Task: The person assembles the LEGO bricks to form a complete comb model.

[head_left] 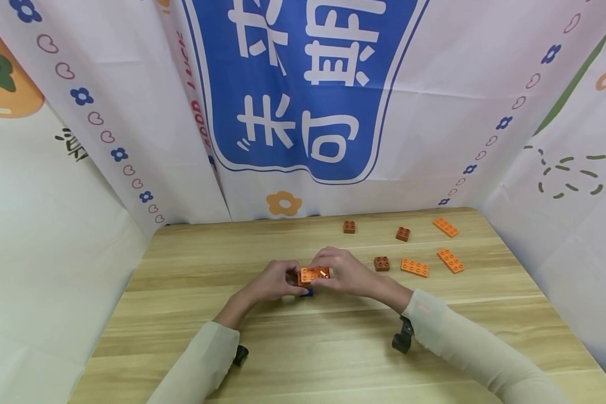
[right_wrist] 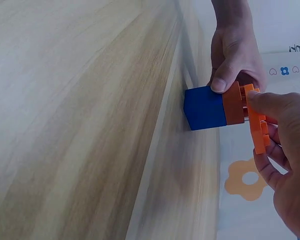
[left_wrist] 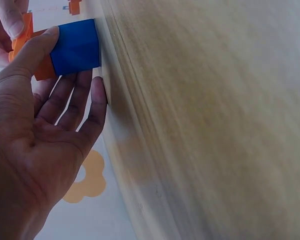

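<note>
On the table stands a blue block (left_wrist: 77,47) with a reddish-brown brick (right_wrist: 233,102) on its top. My left hand (head_left: 275,280) holds this stack, the thumb lying near the seam between blue and brown. My right hand (head_left: 340,271) pinches a flat orange brick (right_wrist: 257,131) between thumb and fingers. This orange brick lies over the brown one and juts out toward the right hand. Brown studs show in a narrow gap under it in the right wrist view, so it is not pressed flush. The fingers hide part of both bricks.
Loose on the table's right side lie brown bricks (head_left: 381,263) and flat orange bricks (head_left: 414,267), several in all. Printed white cloth (head_left: 424,157) hangs behind the table's far edge and along both sides.
</note>
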The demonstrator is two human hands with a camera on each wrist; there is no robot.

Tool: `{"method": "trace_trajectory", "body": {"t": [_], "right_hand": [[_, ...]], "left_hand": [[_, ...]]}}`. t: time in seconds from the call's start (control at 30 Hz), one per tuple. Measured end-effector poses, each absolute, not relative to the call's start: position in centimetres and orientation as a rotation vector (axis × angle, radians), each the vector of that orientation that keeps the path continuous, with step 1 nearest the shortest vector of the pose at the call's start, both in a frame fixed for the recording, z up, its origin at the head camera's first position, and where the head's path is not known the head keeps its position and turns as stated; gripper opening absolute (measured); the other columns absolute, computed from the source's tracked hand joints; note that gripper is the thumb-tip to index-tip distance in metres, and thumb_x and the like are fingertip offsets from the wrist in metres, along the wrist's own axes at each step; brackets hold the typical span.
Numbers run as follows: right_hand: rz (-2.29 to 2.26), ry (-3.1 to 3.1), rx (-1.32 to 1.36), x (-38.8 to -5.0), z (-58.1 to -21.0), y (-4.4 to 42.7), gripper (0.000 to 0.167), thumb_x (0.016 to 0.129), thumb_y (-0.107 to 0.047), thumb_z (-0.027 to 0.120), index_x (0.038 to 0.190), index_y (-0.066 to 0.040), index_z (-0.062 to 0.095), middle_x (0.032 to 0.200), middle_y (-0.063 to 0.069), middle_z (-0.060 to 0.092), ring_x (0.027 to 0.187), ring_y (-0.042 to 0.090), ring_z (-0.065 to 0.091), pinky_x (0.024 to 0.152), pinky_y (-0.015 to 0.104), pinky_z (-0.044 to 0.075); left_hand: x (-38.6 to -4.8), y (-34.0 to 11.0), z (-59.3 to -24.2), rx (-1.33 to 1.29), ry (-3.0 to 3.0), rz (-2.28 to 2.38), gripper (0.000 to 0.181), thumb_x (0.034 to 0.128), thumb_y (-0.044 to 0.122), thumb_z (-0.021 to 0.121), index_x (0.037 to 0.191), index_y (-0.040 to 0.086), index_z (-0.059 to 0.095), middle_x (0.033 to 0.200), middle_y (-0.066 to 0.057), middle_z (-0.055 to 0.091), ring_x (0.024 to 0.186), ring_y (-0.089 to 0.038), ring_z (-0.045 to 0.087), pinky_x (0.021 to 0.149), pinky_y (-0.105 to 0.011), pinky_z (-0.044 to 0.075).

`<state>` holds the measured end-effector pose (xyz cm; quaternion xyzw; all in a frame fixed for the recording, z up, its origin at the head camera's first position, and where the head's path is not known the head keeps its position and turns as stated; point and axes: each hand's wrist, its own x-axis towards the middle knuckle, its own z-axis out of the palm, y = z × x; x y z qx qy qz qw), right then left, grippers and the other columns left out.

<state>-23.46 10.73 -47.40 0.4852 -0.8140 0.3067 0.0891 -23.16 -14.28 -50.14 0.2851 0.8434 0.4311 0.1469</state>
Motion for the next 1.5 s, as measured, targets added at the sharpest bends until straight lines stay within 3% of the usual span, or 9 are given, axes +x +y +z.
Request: {"method": "trace_trajectory", "body": {"t": [1.0, 1.5], "right_hand": [[0.886, -2.436, 1.470, -23.5, -47.2, 9.9, 0.028, 0.089, -0.020, 0.089, 0.112, -0.007, 0.081, 0.108, 0.003, 0.074, 0.101, 0.015, 0.069, 0.085, 0.025, 0.059], [0.863, -2.576, 1.457, -23.5, -46.2, 9.5, 0.028, 0.091, -0.019, 0.087, 0.115, -0.006, 0.081, 0.106, 0.002, 0.074, 0.099, 0.015, 0.068, 0.087, 0.030, 0.059]], "left_hand": [[-23.2, -14.4, -50.2, 0.825, 2.461, 1.213, 0.022, 0.0882, 0.014, 0.088, 0.099, 0.009, 0.070, 0.097, 0.001, 0.073, 0.085, -0.010, 0.069, 0.075, -0.025, 0.060], [-23.1, -14.3, -49.8, 0.853, 2.479, 1.179, 0.024, 0.0890, 0.015, 0.088, 0.105, 0.007, 0.071, 0.098, -0.001, 0.074, 0.083, -0.008, 0.067, 0.073, -0.022, 0.058]]}}
